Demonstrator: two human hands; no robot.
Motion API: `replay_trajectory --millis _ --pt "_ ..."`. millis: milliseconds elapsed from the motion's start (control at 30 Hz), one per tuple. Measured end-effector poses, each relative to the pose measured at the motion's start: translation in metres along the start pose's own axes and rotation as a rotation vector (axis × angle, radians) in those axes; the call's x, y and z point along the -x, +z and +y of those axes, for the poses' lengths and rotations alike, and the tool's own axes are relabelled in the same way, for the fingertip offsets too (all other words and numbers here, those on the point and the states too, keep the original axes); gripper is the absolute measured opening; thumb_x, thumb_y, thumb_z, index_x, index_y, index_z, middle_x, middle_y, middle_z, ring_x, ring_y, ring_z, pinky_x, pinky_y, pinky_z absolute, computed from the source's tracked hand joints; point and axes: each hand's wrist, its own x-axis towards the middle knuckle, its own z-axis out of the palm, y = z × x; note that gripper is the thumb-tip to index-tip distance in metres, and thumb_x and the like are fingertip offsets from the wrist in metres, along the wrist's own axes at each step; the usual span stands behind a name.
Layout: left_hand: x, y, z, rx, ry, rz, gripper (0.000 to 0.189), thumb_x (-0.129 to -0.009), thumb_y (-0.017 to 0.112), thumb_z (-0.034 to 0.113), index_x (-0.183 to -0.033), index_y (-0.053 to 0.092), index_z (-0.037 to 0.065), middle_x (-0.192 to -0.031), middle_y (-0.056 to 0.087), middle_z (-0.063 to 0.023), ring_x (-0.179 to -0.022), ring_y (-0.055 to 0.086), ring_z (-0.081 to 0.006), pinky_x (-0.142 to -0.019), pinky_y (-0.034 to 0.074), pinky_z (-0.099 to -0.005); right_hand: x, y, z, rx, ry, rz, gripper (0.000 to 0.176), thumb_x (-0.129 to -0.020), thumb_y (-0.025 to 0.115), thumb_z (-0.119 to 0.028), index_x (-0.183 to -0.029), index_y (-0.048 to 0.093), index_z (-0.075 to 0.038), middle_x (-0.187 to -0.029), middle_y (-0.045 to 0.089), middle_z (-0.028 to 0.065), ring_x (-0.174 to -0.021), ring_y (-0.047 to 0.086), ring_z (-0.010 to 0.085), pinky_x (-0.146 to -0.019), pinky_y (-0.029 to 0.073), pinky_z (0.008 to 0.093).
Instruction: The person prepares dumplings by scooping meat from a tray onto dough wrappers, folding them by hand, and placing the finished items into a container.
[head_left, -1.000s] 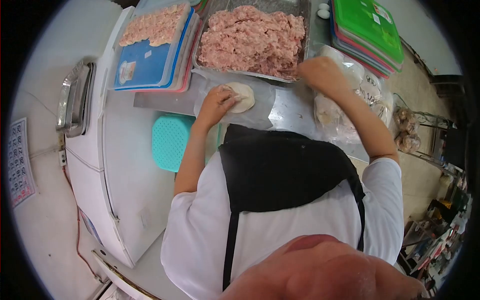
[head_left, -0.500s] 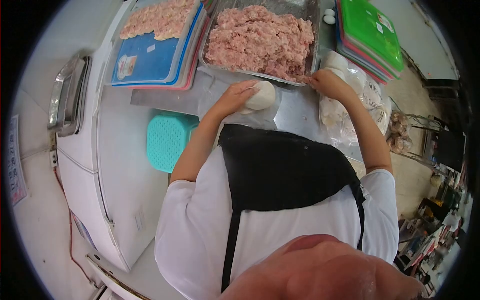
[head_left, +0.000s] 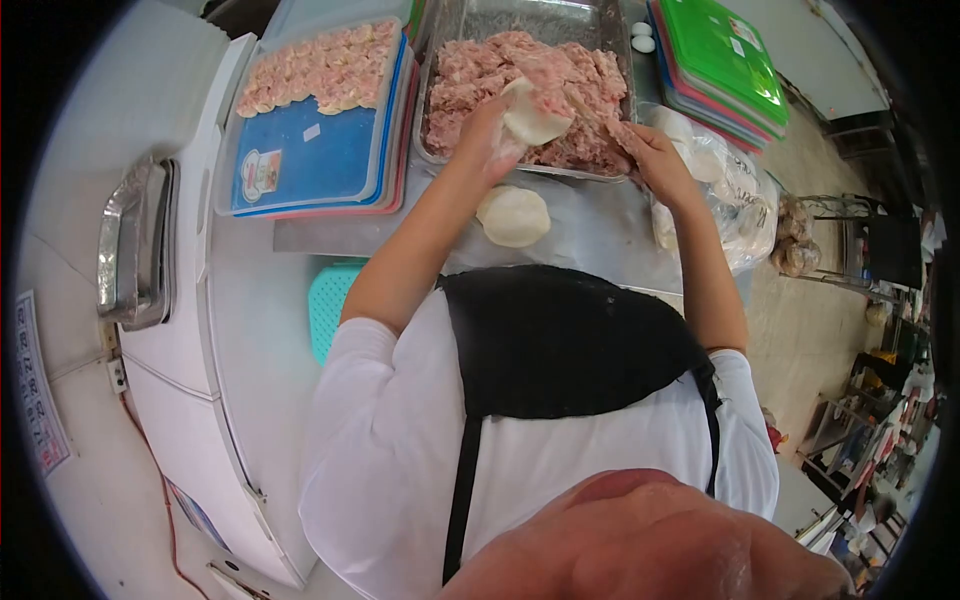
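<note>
Bright, even daylight, soft shadows, heavy fisheye bending with black vignette corners, slight edge blur.

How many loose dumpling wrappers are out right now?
2. One wrapper in the left hand above the meat tray; a second wrapper flat on the counter. More may hide in the plastic bag.
</note>
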Motion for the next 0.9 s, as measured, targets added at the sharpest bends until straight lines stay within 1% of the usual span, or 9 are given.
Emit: replay_trajectory --millis 100,200,300,400,500,600,700,800,900 --pt "0.005 0.036 0.019 0.218 0.076 -0.107 0.040 -0.096 0.040 0.032 -0.122 0.050 0.003 -0.110 0.057 -0.0109 -0.103 0.054 -0.0249 -0.093 0.044 -0.0411 -0.030 0.020 0.032 0.277 -0.254 0.191 0.035 -0.093 0.054 -0.033 -0.101 0.065 -0.001 -0.068 0.054 0.0006 -0.068 0.054 0.0117 -0.060 0.043 0.0256" --pt "0.015 0.054 0.038 0.355 0.165 0.024 0.052 -0.096 0.035 0.045 -0.125 0.048 0.003 -0.117 0.055 -0.0118 -0.109 0.052 -0.0273 -0.099 0.039 -0.0448 -0.032 0.031 0.033 0.608 -0.645 0.391 0.031 -0.091 0.056 -0.030 -0.091 0.063 0.000 -0.075 0.062 0.0131 -0.071 0.060 0.0290 -0.064 0.046 0.0382" --pt "-0.018 0.003 0.035 0.266 0.219 -0.054 0.060 -0.094 0.035 0.052 -0.129 0.044 0.005 -0.124 0.052 -0.0125 -0.116 0.048 -0.0283 -0.102 0.035 -0.0466 0.004 0.032 -0.022 1.118 -0.237 0.250 0.024 -0.088 0.057 -0.017 -0.104 0.063 0.000 -0.092 0.063 0.0180 -0.087 0.062 0.0325 -0.075 0.048 0.0388" --pt "-0.015 0.003 0.036 0.207 0.214 0.009 0.067 -0.091 0.037 0.058 -0.133 0.040 0.006 -0.133 0.046 -0.0145 -0.123 0.043 -0.0304 -0.105 0.030 -0.0503 0.018 0.046 -0.036 1.011 -0.410 0.369 0.023 -0.087 0.057 -0.016 -0.106 0.063 -0.002 -0.092 0.062 0.0181 -0.086 0.059 0.0364 -0.076 0.048 0.0420" --pt "0.007 0.031 0.040 0.212 0.174 -0.032 0.073 -0.088 0.040 0.062 -0.135 0.037 0.006 -0.138 0.040 -0.0152 -0.127 0.037 -0.0333 -0.105 0.027 -0.0540 -0.012 0.032 -0.004 1.070 -0.643 0.285 0.023 -0.086 0.056 -0.019 -0.101 0.062 -0.002 -0.087 0.062 0.0186 -0.079 0.061 0.0359 -0.067 0.048 0.0456" --pt "0.001 0.021 0.043 0.224 0.173 -0.058 0.075 -0.086 0.045 0.062 -0.136 0.036 0.007 -0.140 0.036 -0.0157 -0.129 0.034 -0.0344 -0.106 0.025 -0.0560 0.020 0.039 -0.063 1.384 -0.317 0.243 0.029 -0.086 0.056 -0.015 -0.113 0.059 -0.005 -0.094 0.062 0.0184 -0.085 0.060 0.0367 -0.072 0.048 0.0433" --pt "0.006 0.030 0.040 0.132 0.223 0.030 0.074 -0.085 0.051 0.058 -0.135 0.037 0.006 -0.138 0.039 -0.0175 -0.128 0.035 -0.0342 -0.106 0.025 -0.0544 0.020 0.044 -0.055 1.165 -0.598 0.339 0.028 -0.087 0.055 -0.014 -0.113 0.058 -0.005 -0.093 0.062 0.0181 -0.086 0.059 0.0380 -0.073 0.048 0.0438" --pt "0.012 0.041 0.044 0.200 0.197 0.060 0.069 -0.088 0.047 0.055 -0.133 0.040 0.003 -0.135 0.043 -0.0127 -0.127 0.037 -0.0314 -0.107 0.025 -0.0497 -0.008 0.020 -0.025 1.188 -0.571 0.172 0.029 -0.090 0.053 -0.019 -0.114 0.059 -0.005 -0.099 0.063 0.0187 -0.091 0.059 0.0386 -0.076 0.048 0.0407" --pt "-0.010 0.004 0.044 0.241 0.270 -0.175 0.058 -0.087 0.059 0.034 -0.134 0.040 0.007 -0.130 0.046 -0.0178 -0.124 0.042 -0.0327 -0.102 0.035 -0.0486 0.007 -0.008 -0.050 0.920 -0.603 0.055 0.033 -0.093 0.052 -0.024 -0.114 0.058 0.000 -0.102 0.064 0.0175 -0.089 0.062 0.0316 -0.078 0.048 0.0347"
